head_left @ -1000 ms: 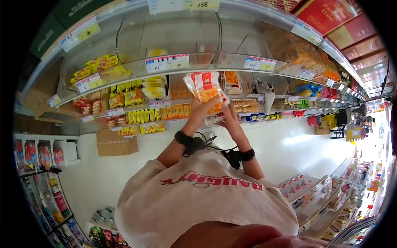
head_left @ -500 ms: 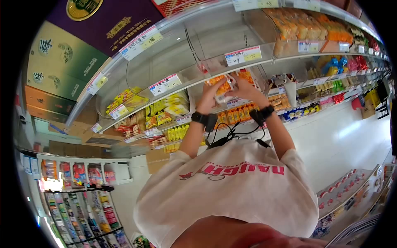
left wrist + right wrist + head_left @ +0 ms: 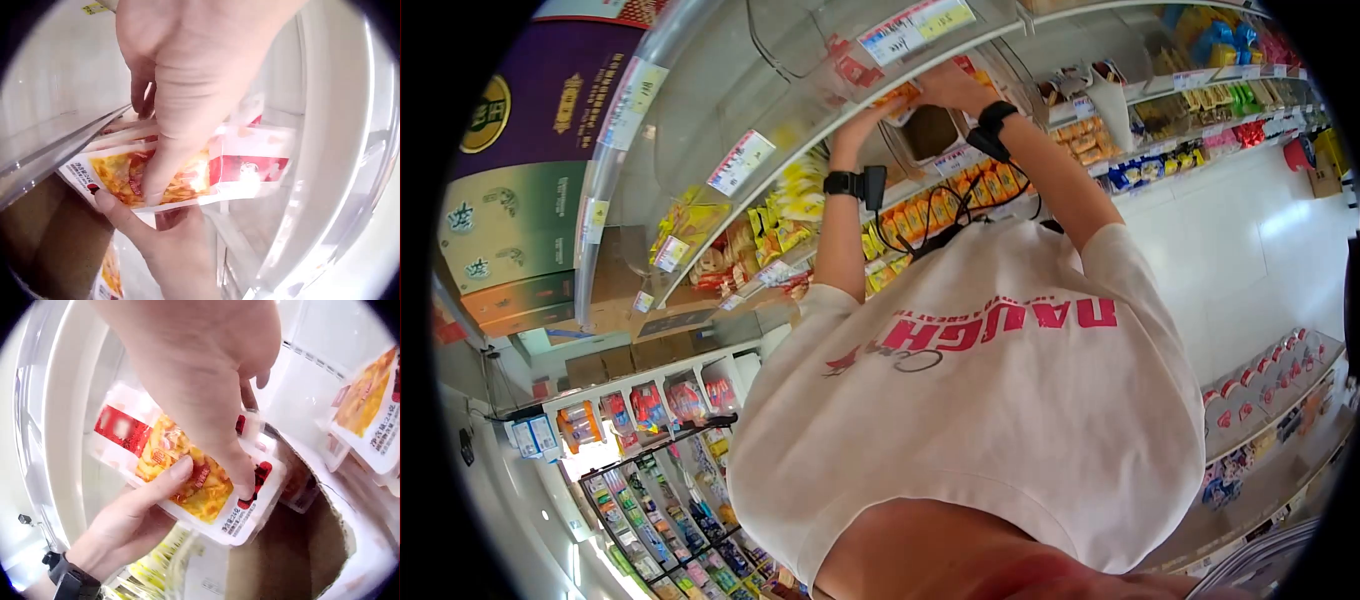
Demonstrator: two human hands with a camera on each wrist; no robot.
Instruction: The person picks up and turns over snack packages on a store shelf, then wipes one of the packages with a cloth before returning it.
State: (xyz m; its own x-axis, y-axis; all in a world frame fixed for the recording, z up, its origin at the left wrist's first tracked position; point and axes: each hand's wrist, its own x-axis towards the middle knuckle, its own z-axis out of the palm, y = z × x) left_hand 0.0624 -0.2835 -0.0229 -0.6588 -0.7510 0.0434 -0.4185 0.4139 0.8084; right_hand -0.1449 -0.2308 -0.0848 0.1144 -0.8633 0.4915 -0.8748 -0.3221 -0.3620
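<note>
In the left wrist view, flat clear-topped packs of orange-yellow food [image 3: 119,178] with red-and-white ends lie in a stack between both hands. My left hand [image 3: 187,75] grips it from above, thumb across the front pack. From below, my right hand [image 3: 178,250] pinches the printed edge. The right wrist view shows the front pack [image 3: 209,515] tilted over an open cardboard box [image 3: 269,562], with my right hand [image 3: 200,375] at its printed end and my left hand [image 3: 134,528] round its lower side. Other fingers are partly hidden behind the packs.
Similar packs [image 3: 369,406] stand beyond the box's right side. A clear shelf divider [image 3: 69,147] runs beside the stack. In the head view, a price-tagged shelf edge [image 3: 805,160] crosses above yellow snack packets [image 3: 775,235], with gift boxes [image 3: 515,200] at left.
Both hands have moved with the held packs up and in toward the shelf, partly under its front edge. The head view has turned, so the shelves appear more tilted.
</note>
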